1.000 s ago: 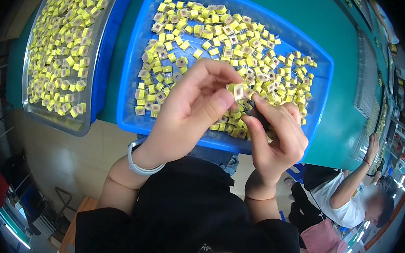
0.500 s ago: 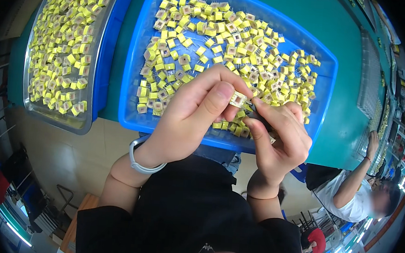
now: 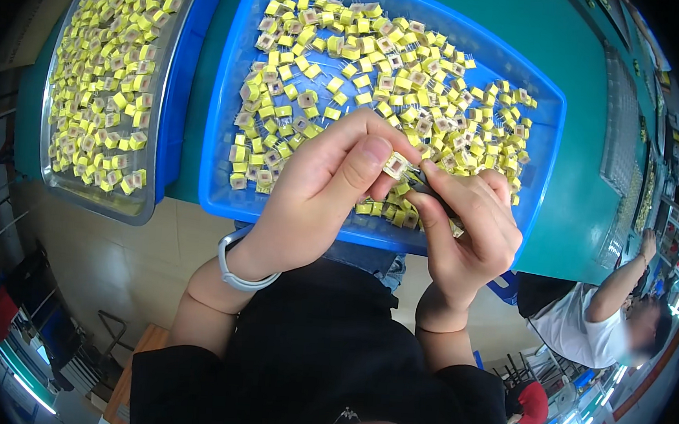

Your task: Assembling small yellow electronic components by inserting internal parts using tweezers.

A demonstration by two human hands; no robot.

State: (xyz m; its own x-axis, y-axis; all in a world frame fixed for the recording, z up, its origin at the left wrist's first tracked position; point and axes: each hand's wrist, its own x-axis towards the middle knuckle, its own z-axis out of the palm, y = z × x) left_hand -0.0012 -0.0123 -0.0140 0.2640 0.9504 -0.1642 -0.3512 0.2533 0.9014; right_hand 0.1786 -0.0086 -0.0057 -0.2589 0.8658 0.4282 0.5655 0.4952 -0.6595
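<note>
My left hand [image 3: 322,179] pinches a small yellow-wrapped coil component [image 3: 395,166] between thumb and forefinger, its pale square face with a brownish centre turned up. In my right hand [image 3: 472,225] is a slim dark pair of tweezers [image 3: 433,190], mostly covered by the fingers. Its tips meet or nearly meet the right side of the component; I cannot tell whether they grip it. Both hands are over the near edge of a blue plastic tray [image 3: 211,152], where many similar yellow components [image 3: 440,124] with thin metal pins lie loosely piled.
Left of the tray, a metal pan [image 3: 131,212] of more yellow components sits over a blue container [image 3: 175,114]. Green table surface [image 3: 584,142] shows around them. Pale racks [image 3: 621,121] stand at the right. A person in a white shirt [image 3: 583,327] sits at the far right.
The component in my left hand has tilted slightly, and the tweezers have shifted slightly at its right side. The co-worker's arm at the right has moved outward.
</note>
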